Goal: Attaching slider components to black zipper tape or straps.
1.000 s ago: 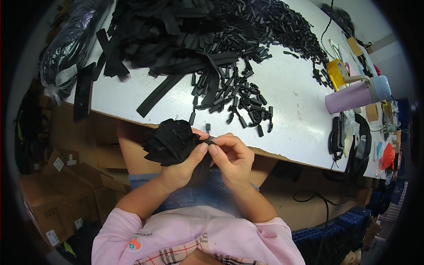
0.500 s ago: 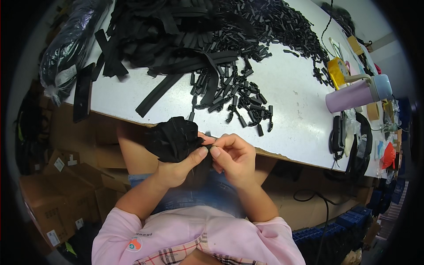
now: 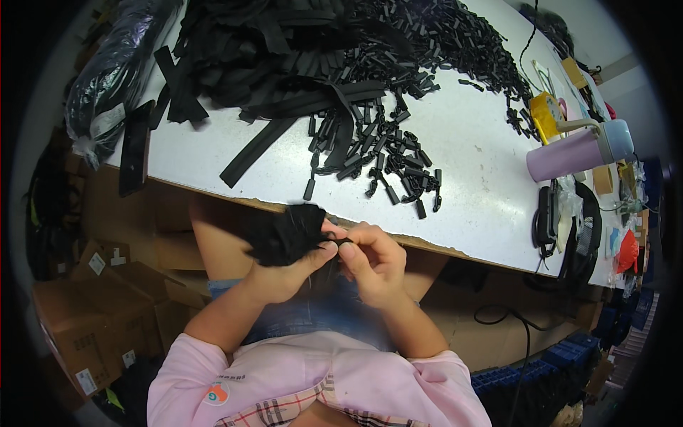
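Observation:
My left hand (image 3: pixel 281 279) is closed round a bunch of black fabric strips (image 3: pixel 290 231), which look like zipper tapes, just off the table's front edge. Thumb and fingers of my right hand (image 3: pixel 378 267) pinch a small black end beside the left thumb; whether it is tape or a zipper pull, I cannot tell. Both sets of fingertips nearly meet over my lap. On the table ahead lie loose black zipper pulls (image 3: pixel 390 158) with cord loops. Behind them, more black strips (image 3: pixel 249 78) are heaped at the left.
A larger pile of pulls (image 3: pixel 441 35) spreads along the back of the white table (image 3: pixel 477 192). To the right stand a lilac bottle (image 3: pixel 565 155) lying tilted and a yellow tape roll (image 3: pixel 545 114). A plastic-wrapped bundle (image 3: pixel 117 78) sits far left; cardboard boxes (image 3: pixel 99 320) stand below.
The bunch in my left hand has shifted slightly right and its lower part is blurred. My right hand has moved a little left and down, still pinching beside the left thumb.

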Demonstrator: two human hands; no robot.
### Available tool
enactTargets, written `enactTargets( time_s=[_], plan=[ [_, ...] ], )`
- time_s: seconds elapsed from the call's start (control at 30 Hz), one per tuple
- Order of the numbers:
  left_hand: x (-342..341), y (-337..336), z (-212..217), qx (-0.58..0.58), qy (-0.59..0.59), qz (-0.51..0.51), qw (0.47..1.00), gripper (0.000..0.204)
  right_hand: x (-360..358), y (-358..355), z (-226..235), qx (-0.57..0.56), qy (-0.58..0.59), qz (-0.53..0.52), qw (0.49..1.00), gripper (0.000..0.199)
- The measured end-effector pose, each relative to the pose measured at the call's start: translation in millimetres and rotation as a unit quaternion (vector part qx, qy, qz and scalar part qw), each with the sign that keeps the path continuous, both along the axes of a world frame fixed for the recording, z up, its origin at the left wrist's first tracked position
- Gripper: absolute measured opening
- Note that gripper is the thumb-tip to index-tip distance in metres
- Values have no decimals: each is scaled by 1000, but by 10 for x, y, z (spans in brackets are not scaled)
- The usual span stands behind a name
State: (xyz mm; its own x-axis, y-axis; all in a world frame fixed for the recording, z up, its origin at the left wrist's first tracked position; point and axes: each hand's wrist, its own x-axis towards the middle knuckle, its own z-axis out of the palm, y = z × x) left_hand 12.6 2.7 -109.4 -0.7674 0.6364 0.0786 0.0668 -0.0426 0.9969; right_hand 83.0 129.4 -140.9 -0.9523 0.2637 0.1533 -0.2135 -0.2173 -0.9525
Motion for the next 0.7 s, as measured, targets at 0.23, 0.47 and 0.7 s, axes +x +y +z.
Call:
enactTargets(
  time_s=[0.23,0.47,0.7],
  plan=[
    [47,-10,-112,21,-102,35,994,12,-75,95,144,45,-25,3,999,14],
    [-21,-66,-186,66,-171,85,979,7,-37,176,216,183,-65,243,950,11],
    [52,-93,-112,51,-152,47,986,29,-53,69,183,170,-6,16,985,9]
  ],
)
